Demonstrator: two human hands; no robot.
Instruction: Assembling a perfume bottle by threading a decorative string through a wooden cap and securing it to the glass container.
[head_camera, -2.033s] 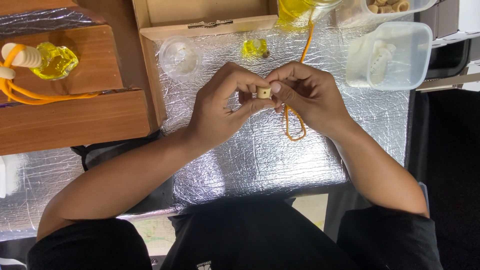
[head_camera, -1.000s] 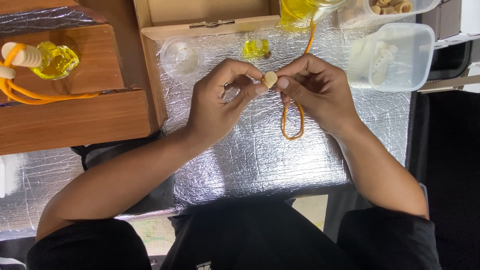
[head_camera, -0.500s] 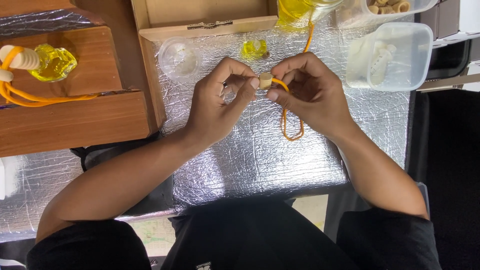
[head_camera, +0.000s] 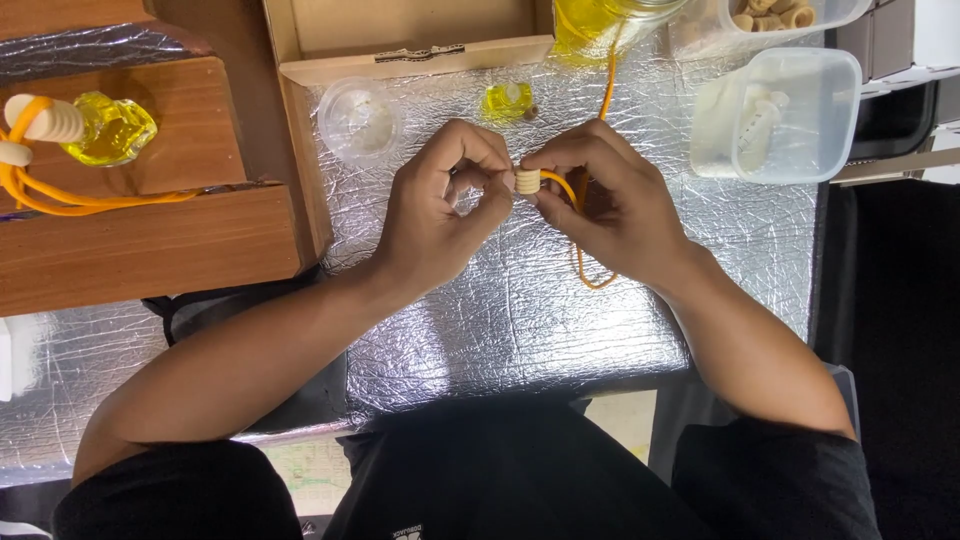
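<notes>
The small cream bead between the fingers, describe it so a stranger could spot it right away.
Start at the silver foil mat. Above its middle, left hand and right hand meet fingertip to fingertip. The ribbed cream bead is pinched there, the only bead on the orange cord.

Crinkled shiny foil mat (head_camera: 500, 320), matt wooden box (head_camera: 150, 240), ribbed bead (head_camera: 528, 181).

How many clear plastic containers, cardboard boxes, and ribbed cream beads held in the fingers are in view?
Clear plastic containers: 3, a round cup, a square tub, a tub of beads
Cardboard boxes: 1
Ribbed cream beads in the fingers: 1
Total: 5
</notes>
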